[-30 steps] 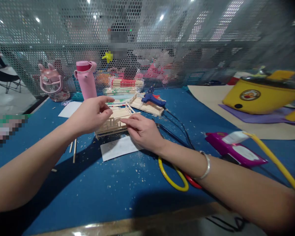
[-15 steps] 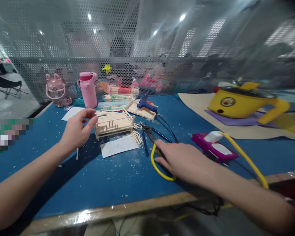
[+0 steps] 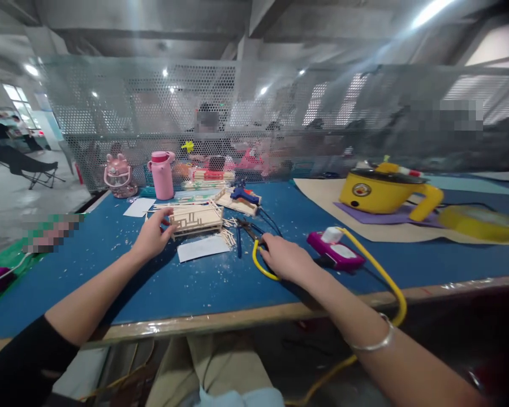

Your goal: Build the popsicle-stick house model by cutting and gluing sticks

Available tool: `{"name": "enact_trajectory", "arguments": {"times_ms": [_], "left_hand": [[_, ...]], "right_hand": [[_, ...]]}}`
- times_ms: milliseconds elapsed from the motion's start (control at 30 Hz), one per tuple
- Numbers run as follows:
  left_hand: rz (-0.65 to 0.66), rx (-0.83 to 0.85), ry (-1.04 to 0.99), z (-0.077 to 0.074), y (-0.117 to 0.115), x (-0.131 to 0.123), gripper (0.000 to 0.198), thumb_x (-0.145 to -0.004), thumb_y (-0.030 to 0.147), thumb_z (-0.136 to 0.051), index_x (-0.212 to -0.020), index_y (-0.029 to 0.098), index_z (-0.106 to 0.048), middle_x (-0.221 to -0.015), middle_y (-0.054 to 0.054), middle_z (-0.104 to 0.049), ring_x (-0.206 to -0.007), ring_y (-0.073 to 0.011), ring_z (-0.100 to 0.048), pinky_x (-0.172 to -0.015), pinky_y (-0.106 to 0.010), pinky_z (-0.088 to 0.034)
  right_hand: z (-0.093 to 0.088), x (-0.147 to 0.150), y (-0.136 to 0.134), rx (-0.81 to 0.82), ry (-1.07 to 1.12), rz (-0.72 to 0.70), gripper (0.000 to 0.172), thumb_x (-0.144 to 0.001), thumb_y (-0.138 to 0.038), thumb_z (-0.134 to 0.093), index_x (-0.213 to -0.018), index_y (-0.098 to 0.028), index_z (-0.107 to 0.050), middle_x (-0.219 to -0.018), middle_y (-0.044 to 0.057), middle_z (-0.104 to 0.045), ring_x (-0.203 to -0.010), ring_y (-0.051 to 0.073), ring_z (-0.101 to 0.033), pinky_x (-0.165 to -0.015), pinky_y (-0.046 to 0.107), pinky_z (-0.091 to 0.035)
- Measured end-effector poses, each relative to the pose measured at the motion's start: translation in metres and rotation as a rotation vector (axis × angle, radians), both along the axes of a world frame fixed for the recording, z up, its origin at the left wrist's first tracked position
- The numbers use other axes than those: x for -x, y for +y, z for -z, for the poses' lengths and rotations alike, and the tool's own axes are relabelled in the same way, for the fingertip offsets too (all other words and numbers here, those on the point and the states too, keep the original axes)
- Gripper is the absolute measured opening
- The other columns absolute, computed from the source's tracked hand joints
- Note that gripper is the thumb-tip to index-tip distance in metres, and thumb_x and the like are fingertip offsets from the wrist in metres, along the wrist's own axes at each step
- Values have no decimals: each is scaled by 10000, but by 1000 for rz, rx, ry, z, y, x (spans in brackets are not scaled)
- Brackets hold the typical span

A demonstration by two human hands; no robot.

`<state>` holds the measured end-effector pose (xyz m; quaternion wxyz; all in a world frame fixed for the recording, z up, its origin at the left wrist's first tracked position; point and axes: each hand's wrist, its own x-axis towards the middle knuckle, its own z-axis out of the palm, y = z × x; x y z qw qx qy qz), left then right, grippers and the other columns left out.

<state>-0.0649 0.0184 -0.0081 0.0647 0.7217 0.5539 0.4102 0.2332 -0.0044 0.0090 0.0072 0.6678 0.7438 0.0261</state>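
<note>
A small model built of thin wooden sticks [image 3: 201,220] sits on the blue table. At its left end, my left hand [image 3: 155,234] has thumb and fingers curled around the edge. Under my right hand [image 3: 286,257] is a pair of scissors with yellow handles [image 3: 261,267], lying on the table with the fingers closed over the grips. Blue-handled pliers [image 3: 239,243] lie right beside the scissors, partly overlapped by them. A white card [image 3: 203,249] lies in front of the model, with loose sticks [image 3: 228,237] next to it.
Behind stand a blue glue gun [image 3: 245,195] on a wooden stick piece, a pink bottle [image 3: 163,178] and a clear pink jug [image 3: 117,178]. To the right are a purple power strip [image 3: 337,254] with a yellow cord and a yellow electric pot [image 3: 377,192]. A perforated screen [image 3: 152,107] closes the back.
My view has tilted up and drawn back. My left hand has closed in on the model's left end. My right hand stays on the scissors.
</note>
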Motion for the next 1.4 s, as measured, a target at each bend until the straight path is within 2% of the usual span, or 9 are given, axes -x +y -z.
{"name": "enact_trajectory", "arguments": {"times_ms": [100,200,267,367,500,600,900,1400], "left_hand": [[-13,-17,16,1,1,1,385,-757,263,-477,-1121,143,-455,-1032,-98,-571,-779,-143,-555,-667,-268,-465],[-25,-35,30,2,1,1,391,-767,273,-463,-1129,126,-454,-1022,-105,-571,-772,-142,-549,-671,-271,-467],[-22,-42,33,3,0,0,397,-772,277,-457,-1135,117,-450,-1023,-110,-567,-772,-141,-544,-672,-271,-467],[-29,-33,35,3,-1,1,406,-769,277,-461,-1144,122,-442,-996,-102,-573,-774,-142,-546,-676,-274,-469],[-24,-26,52,2,-1,1,397,-766,275,-466,-1140,144,-451,-941,-81,-583,-778,-145,-554,-679,-276,-469],[-23,-42,53,3,-1,1,394,-765,264,-467,-1140,145,-453,-951,-84,-583,-776,-143,-552,-674,-273,-466],[-15,-54,54,5,2,3,413,-763,235,-473,-1161,128,-436,-957,-96,-581,-787,-143,-548,-680,-269,-459],[-4,-82,35,9,6,5,401,-752,222,-492,-1143,144,-451,-982,-91,-579,-771,-139,-541,-661,-265,-465]], "right_hand": [[-13,14,2,-84,-39,-75,277,-816,-259,-374,-1009,-170,-552,-974,140,-594,-812,254,-602,-596,309,-401],[-30,42,10,-241,31,-327,294,-824,-217,-351,-968,-224,-607,-947,88,-624,-833,212,-596,-619,280,-401],[-37,63,19,-271,81,-488,293,-803,-196,-387,-958,-243,-631,-945,64,-648,-866,197,-590,-649,268,-404],[-31,82,36,-356,185,-558,316,-788,-181,-409,-1000,-248,-634,-966,43,-664,-886,189,-588,-684,273,-411],[-8,85,51,-457,345,-619,341,-807,-190,-396,-1077,-226,-602,-1071,25,-631,-956,152,-566,-762,257,-409],[2,83,55,-448,362,-631,356,-805,-180,-399,-1106,-229,-584,-1074,22,-628,-938,142,-566,-753,248,-410],[6,89,60,-453,290,-585,363,-811,-187,-398,-1113,-272,-581,-937,27,-656,-842,153,-571,-649,241,-389],[10,90,62,-452,362,-598,344,-797,-174,-420,-1075,-246,-608,-998,25,-657,-896,157,-584,-719,246,-423]]}}
